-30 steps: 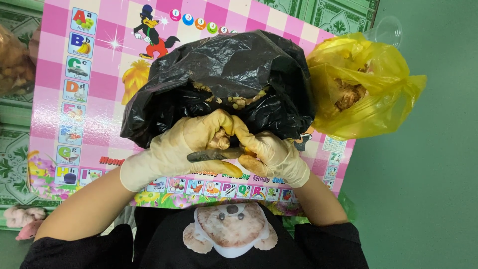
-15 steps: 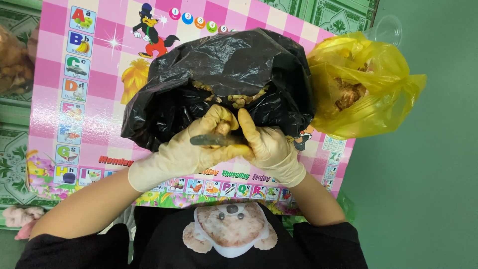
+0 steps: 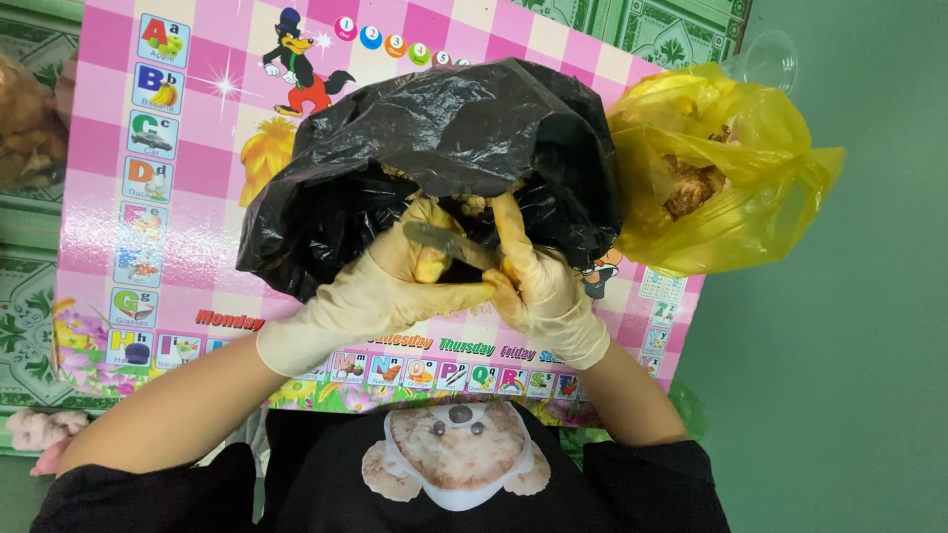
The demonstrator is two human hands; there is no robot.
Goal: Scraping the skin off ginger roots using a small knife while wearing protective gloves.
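Plastic, crinkled and glossy: a black bag [image 3: 444, 148] slumps on the pink checked alphabet mat [image 3: 109, 158], a yellow bag [image 3: 731, 178] just right of it. At the black bag's mouth, the gloved left hand [image 3: 380, 291] grips a small knife [image 3: 439, 240]; the gloved right hand [image 3: 543, 286] curls around a pale yellowish piece [image 3: 507, 222].

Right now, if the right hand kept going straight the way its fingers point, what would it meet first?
Most likely the black plastic bag. The right hand points up the picture, fingertips at the bag's open mouth, so it would enter the brownish pieces inside; depth is hard to judge.
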